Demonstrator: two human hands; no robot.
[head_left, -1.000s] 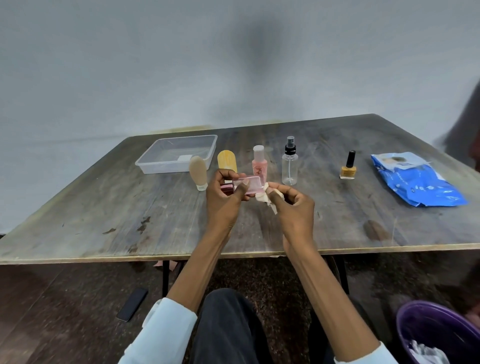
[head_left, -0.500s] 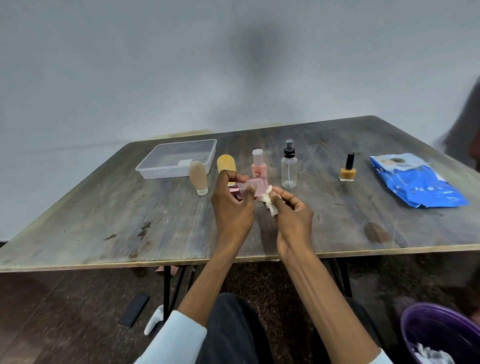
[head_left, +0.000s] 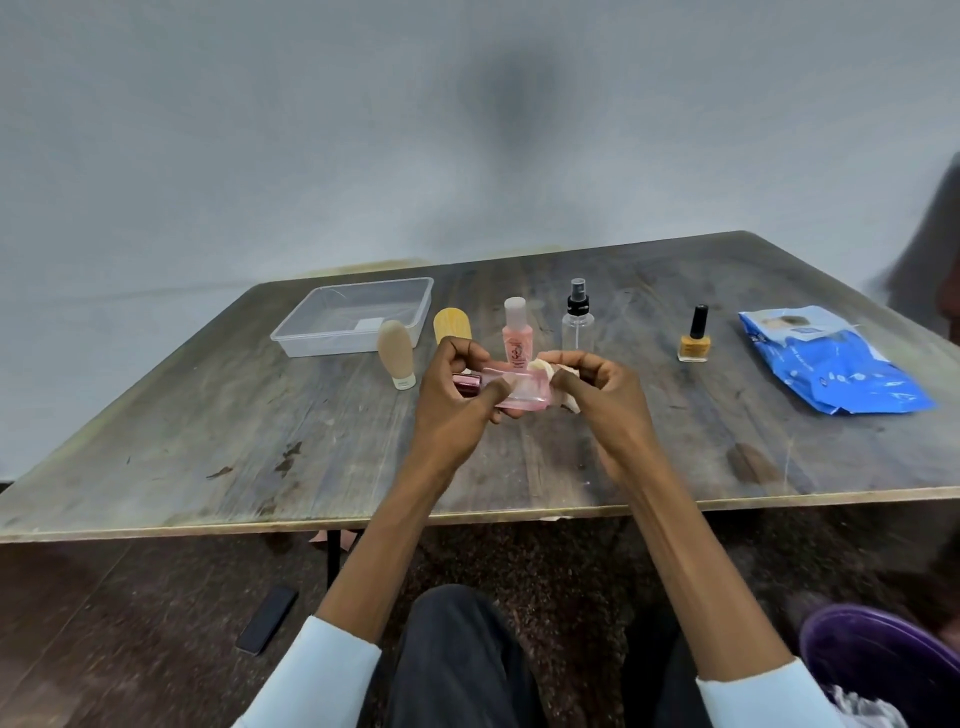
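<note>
A small pink see-through bottle (head_left: 519, 393) lies on its side in the air above the middle of the table (head_left: 249, 447), its dark red cap (head_left: 466, 384) pointing left. The left hand (head_left: 454, 415) grips it, fingers curled round the cap end and thumb across the body. The right hand (head_left: 608, 402) pinches a crumpled white wipe (head_left: 545, 368) against the bottle's other end. Just behind stand a pink bottle with a white cap (head_left: 517, 335) and a clear spray bottle (head_left: 577, 325).

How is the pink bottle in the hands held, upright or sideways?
Sideways: the held pink bottle lies across the left hand, its dark red cap pointing left.
</note>
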